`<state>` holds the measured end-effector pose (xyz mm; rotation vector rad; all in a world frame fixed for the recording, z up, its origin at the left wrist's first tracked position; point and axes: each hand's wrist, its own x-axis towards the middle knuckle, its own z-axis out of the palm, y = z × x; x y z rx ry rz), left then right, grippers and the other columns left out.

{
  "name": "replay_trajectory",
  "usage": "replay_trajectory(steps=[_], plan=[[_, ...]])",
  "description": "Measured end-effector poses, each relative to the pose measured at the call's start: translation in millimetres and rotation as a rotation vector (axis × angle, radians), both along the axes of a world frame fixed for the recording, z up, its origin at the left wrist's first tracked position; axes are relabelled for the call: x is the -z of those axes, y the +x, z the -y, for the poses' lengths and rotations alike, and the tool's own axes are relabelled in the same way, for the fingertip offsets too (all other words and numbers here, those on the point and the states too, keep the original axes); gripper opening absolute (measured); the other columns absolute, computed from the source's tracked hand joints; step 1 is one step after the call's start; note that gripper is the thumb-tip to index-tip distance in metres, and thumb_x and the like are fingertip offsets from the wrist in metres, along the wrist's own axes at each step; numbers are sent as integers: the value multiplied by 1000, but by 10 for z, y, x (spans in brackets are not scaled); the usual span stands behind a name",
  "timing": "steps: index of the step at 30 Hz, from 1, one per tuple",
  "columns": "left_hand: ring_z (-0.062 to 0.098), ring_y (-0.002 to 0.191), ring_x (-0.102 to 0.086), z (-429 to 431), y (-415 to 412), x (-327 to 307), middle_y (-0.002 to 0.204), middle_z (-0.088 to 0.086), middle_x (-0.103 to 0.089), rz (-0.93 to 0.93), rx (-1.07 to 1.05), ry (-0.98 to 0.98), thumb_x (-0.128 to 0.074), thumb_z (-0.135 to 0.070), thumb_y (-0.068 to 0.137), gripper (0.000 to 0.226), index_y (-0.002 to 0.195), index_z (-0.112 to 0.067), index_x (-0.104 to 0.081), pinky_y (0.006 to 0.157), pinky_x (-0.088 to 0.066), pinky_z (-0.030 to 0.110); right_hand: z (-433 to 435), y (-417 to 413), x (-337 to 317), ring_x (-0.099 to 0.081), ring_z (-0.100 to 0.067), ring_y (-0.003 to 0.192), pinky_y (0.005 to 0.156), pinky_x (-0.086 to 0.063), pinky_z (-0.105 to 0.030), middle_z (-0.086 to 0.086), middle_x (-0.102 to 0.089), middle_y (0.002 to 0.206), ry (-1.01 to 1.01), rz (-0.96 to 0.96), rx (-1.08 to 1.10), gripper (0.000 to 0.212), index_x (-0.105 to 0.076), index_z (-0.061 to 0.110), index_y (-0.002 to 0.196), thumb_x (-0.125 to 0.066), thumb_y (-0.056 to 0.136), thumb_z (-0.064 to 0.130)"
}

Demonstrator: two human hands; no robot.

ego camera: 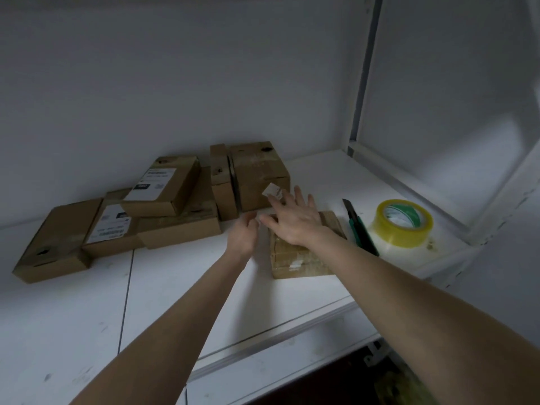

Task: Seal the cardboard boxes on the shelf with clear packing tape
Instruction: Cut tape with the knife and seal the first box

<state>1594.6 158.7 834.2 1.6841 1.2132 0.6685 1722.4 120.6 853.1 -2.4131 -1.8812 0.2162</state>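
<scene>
A small flat cardboard box (301,260) with shiny clear tape across its top lies on the white shelf (181,287). My right hand (292,219) lies flat on the box's far end, fingers spread and straight. My left hand (244,233) is just left of the box with its fingers curled at the box's far left corner; whether it pinches tape there is hidden. A roll of clear tape (401,222) with a green-and-white core sits to the right. Between roll and box lies a green-and-black utility knife (358,226).
Several other cardboard boxes are piled at the back left, two bearing white labels (153,182). A taller box (258,173) stands just behind my hands with a small white tag (273,190). A shelf upright (362,71) rises at the right; the shelf's front edge runs below.
</scene>
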Motion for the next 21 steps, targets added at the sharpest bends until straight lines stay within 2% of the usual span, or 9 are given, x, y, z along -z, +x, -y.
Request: replay_trajectory(steps=[5, 9, 13, 17, 21], plan=[[28, 128, -45, 11, -17, 19, 139, 12, -50, 43, -23, -32, -34, -13, 100, 41, 139, -7, -46, 108, -37, 46, -10, 8, 103, 3, -29, 150, 120, -3, -50, -5, -8, 163, -6, 4, 14, 72, -12, 28, 155, -14, 95, 67], [28, 129, -44, 28, 9, -16, 141, 13, -48, 22, 3, -16, -34, -14, 100, 42, 140, -7, -44, 109, -36, 46, 3, 97, -5, 6, -29, 150, 120, 1, -50, -5, -4, 164, 13, -78, 7, 68, -9, 31, 155, -14, 96, 65], [28, 129, -43, -14, 39, -3, 141, 12, -47, 17, -11, -31, -34, -15, 99, 43, 141, -9, -43, 109, -36, 46, 107, 358, -51, 10, -30, 149, 119, 4, -53, -6, -1, 164, -22, -15, 72, 72, -7, 31, 156, -11, 95, 68], [27, 128, -45, 11, 82, 137, 140, 11, -49, 23, -18, -83, -35, -14, 99, 41, 139, -10, -46, 109, -37, 46, 176, 402, 106, 6, -28, 150, 120, 1, -51, -4, -5, 163, -59, 46, 105, 73, -8, 32, 156, -5, 93, 70], [26, 130, -45, 31, 90, 170, 141, 11, -48, 16, -24, -106, -34, -15, 100, 41, 139, -11, -46, 110, -37, 45, 153, 417, 76, 5, -27, 150, 120, 1, -49, -4, -5, 164, -54, 7, 100, 71, -9, 32, 156, -7, 95, 68]])
